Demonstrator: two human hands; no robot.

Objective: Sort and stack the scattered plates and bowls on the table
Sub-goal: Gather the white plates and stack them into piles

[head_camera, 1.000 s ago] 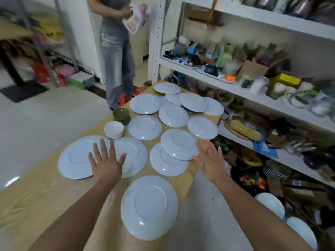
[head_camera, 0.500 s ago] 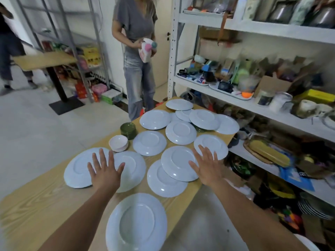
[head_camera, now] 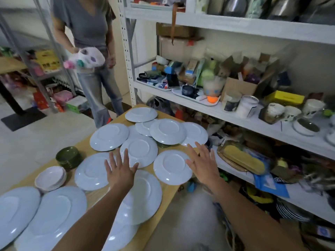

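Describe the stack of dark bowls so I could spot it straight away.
Look at the light wooden table covered with pale blue plates. Along its left edge, just beyond the stack of shallow white bowls, sits the stack of dark green bowls. It is the only fully visible dark crockery among the pale dishes.

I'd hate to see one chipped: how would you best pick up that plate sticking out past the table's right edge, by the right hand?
Probably by its overhanging rim. The plate lies upside down, foot ring up, its right side past the table edge. The open right hand beside it could come from the right, fingers under, thumb on top.
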